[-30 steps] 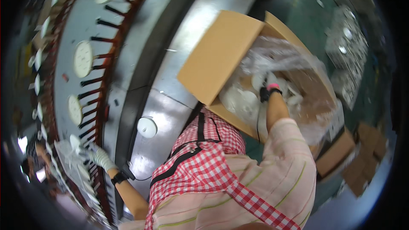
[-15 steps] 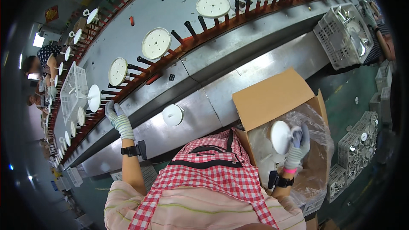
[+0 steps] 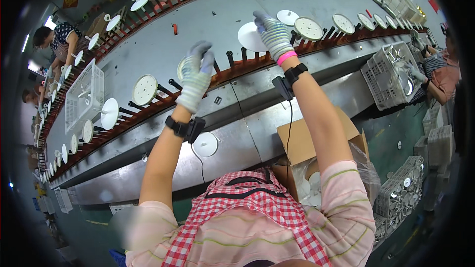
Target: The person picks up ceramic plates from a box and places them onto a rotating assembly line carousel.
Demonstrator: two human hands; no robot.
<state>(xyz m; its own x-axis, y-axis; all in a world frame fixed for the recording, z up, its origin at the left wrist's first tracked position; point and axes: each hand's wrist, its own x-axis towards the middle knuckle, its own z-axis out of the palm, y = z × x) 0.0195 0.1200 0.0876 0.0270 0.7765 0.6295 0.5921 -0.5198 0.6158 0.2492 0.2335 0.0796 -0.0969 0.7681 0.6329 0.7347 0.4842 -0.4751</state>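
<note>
My right hand [image 3: 273, 34], in a striped knit glove, reaches over the rack's near edge. It is at the right rim of a smooth white disc [image 3: 250, 38] and appears to grip it; the hand covers where it holds. My left hand [image 3: 197, 76], gloved alike, is raised over the rack to the left with fingers apart and nothing visible in them. Behind it, a pale disc [image 3: 181, 67] is mostly hidden. To the left, a pale disc with small holes [image 3: 145, 89] stands on the rack.
A red-brown rack rail with black-tipped pegs [image 3: 229, 59] borders the grey table [image 3: 222, 15]. A white disc [image 3: 205, 144] lies on the metal ledge. By my apron stands an open cardboard box [image 3: 297, 154] of white parts. White crates [image 3: 85, 94] [image 3: 378, 76] flank me; co-workers are at both sides.
My right hand has left the cardboard box and moved up to the rack, with a white disc beside it. My left hand has gone from the left rail up and right, and its fingers are raised.
</note>
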